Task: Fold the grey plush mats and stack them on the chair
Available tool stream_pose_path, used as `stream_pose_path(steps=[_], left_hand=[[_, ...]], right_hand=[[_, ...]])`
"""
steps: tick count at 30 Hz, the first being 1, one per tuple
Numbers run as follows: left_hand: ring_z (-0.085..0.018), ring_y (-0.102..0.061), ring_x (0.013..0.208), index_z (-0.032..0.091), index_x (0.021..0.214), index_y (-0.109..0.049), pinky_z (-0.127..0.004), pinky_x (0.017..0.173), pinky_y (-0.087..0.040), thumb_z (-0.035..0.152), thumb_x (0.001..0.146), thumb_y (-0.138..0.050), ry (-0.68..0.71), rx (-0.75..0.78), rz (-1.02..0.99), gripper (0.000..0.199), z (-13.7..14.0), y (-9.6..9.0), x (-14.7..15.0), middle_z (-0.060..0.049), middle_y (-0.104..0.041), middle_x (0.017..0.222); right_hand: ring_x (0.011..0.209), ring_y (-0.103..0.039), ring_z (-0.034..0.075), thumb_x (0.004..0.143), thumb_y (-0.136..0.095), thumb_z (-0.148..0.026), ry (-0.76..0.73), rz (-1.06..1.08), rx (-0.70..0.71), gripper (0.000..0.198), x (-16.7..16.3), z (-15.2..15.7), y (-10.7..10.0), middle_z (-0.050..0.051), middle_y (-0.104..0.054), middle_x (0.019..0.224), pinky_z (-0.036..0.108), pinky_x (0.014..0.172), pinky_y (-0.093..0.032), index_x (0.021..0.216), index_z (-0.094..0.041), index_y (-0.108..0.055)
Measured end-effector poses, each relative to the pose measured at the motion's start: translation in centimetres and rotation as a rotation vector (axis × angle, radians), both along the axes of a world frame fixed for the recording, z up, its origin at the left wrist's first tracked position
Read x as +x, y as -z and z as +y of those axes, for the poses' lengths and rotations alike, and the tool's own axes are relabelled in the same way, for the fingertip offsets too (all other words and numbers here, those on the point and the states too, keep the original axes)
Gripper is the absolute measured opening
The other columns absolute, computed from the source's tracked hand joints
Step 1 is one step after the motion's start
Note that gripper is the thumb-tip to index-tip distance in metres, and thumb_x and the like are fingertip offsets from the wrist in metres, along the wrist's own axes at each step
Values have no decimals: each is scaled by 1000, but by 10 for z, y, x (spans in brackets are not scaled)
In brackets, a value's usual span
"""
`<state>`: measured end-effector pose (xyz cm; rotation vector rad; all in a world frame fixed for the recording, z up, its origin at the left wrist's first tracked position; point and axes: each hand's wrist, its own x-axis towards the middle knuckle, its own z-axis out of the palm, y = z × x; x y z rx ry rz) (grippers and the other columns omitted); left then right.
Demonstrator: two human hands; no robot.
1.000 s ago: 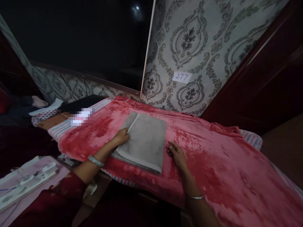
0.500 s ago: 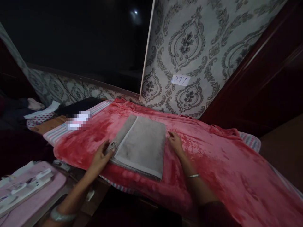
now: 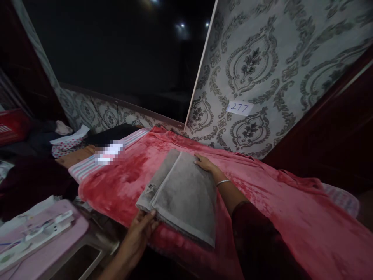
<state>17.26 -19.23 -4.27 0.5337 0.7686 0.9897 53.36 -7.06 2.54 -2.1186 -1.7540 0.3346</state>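
A folded grey towel (image 3: 186, 194) lies on the red plush blanket (image 3: 256, 198), with a lighter band along its fold and a small dark mark near its left edge. My left hand (image 3: 142, 227) grips the towel's near left corner, thumb on top and fingers curled underneath. At the far right corner, my right hand (image 3: 206, 164) is closed on the towel's edge; part of its grip is hidden. The towel's right side bends slightly along that edge.
A dark television screen (image 3: 125, 50) stands behind the blanket, beside patterned wallpaper bearing a paper (image 3: 239, 108) marked 277. A pink stool (image 3: 78, 223) at lower left carries a white power strip (image 3: 37, 237). Dark red wood panelling (image 3: 326, 132) rises at right.
My left hand has moved down to the towel's near edge and gripped it. My right hand, apart from the towel before, now holds its far right corner. The camera view has shifted.
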Motion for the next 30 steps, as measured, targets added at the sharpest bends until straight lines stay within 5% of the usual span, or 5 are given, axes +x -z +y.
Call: stream_pose_path(steps=[4,11,19,25,30], left_hand=[[-29,-66,124,31,130,-62,-45,103,-58,34,74,-87,12,19,-48,61,-20,-6,25,-7,-72,129],[-34,-65,125,21,131,-66,-47,112,-49,45,61,-94,12,9,-92,79,-30,-20,61,-14,-74,125],[-38,-70,112,17,103,-76,-50,103,-52,34,54,-90,-40,75,-39,53,-13,-20,62,-15,-78,107],[-37,-71,103,14,99,-74,-49,97,-55,23,55,-85,83,301,67,46,56,-87,37,-12,-78,103],[-30,-74,87,13,97,-75,-41,83,-60,26,64,-80,324,469,302,36,132,-145,44,-8,-77,83]], right_hand=[[128,-61,25,80,-71,-15,-33,-34,-86,56,2,15,-3,13,-65,141,34,110,-44,136,-17,-66],[103,-70,28,74,-78,-19,6,-97,-192,33,0,24,-4,17,-76,112,32,88,-52,106,-13,-77],[93,-70,25,77,-75,-21,52,-113,-99,28,-5,-6,-38,13,-76,101,29,80,-51,104,-12,-75],[74,-66,24,70,-82,-32,305,200,130,29,38,-90,-86,8,-73,79,32,68,-51,92,-15,-74],[79,-70,24,64,-87,-43,349,779,324,53,37,-206,-100,8,-77,98,32,64,-55,110,-21,-72]])
